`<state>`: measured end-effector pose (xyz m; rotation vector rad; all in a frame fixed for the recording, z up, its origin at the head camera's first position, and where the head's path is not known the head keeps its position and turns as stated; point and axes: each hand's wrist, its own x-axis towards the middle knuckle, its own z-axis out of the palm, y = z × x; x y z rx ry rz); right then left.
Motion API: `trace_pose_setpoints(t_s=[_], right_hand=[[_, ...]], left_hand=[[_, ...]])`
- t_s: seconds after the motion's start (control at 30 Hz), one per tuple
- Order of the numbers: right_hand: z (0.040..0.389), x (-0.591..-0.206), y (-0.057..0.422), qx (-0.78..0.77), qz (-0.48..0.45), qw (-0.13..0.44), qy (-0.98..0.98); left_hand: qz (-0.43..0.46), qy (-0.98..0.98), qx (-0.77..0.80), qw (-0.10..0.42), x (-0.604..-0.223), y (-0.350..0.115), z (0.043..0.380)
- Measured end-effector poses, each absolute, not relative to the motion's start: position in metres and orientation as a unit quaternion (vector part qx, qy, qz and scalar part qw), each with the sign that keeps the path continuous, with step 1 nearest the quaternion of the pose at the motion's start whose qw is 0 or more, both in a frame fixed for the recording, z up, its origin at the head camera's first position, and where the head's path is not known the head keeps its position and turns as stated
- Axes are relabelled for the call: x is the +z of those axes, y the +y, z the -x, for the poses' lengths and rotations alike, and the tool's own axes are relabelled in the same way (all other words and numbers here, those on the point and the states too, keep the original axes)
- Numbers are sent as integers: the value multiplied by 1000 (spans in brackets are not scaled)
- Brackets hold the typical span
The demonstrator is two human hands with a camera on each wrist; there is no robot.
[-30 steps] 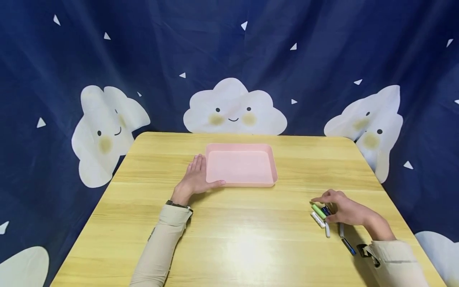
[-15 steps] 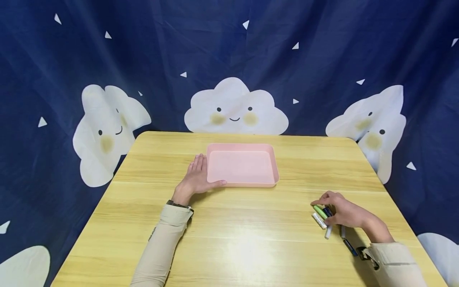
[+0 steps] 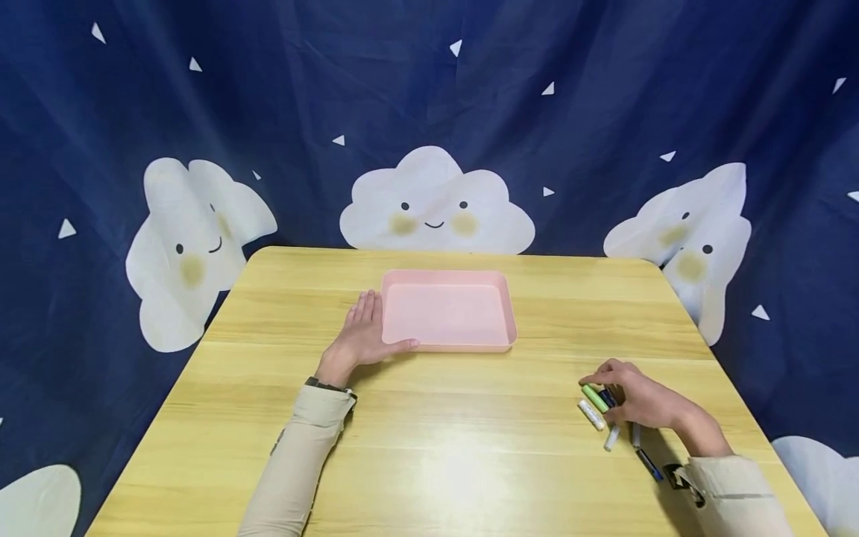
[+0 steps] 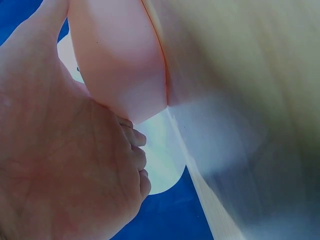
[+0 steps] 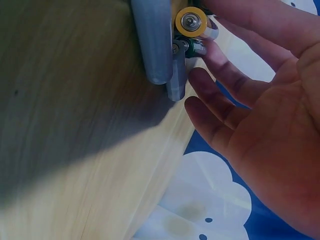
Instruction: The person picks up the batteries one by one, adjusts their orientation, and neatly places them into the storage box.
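A pink tray [image 3: 446, 313] lies near the table's far side. My left hand [image 3: 362, 337] rests against its left wall, fingers straight, thumb along the front left corner; the left wrist view shows the palm beside the tray's wall [image 4: 120, 60]. At the right, my right hand [image 3: 644, 397] bends over a small group of batteries. Its index finger and thumb close on the two ends of a green battery [image 3: 594, 397]. A dark blue battery [image 3: 607, 397] lies partly under the hand. Beside it are a white battery [image 3: 591, 415] and grey batteries [image 3: 611, 438].
A dark battery with a blue end [image 3: 649, 464] lies nearest the right sleeve. In the right wrist view, a yellow-ended battery [image 5: 191, 21] and a grey battery [image 5: 152, 42] show by the fingers. A blue cloud-print curtain [image 3: 429, 89] hangs behind the wooden table [image 3: 403, 447].
The right hand's index finger has drawn in closer to the green battery's end. Nearby white and grey batteries have shifted slightly. The left hand stays at the tray.
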<state>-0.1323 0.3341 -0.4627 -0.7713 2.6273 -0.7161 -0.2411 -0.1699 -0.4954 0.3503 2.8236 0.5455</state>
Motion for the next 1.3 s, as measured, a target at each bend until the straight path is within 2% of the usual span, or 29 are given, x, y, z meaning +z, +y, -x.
trace_pose_setpoints(t_s=[0.67, 1.3], right_hand=[[136, -455, 328, -248, 224, 120, 935], [157, -438, 301, -360, 187, 61, 912]], left_hand=[[-124, 967, 188, 122, -487, -168, 238], [-120, 967, 189, 120, -484, -169, 234]])
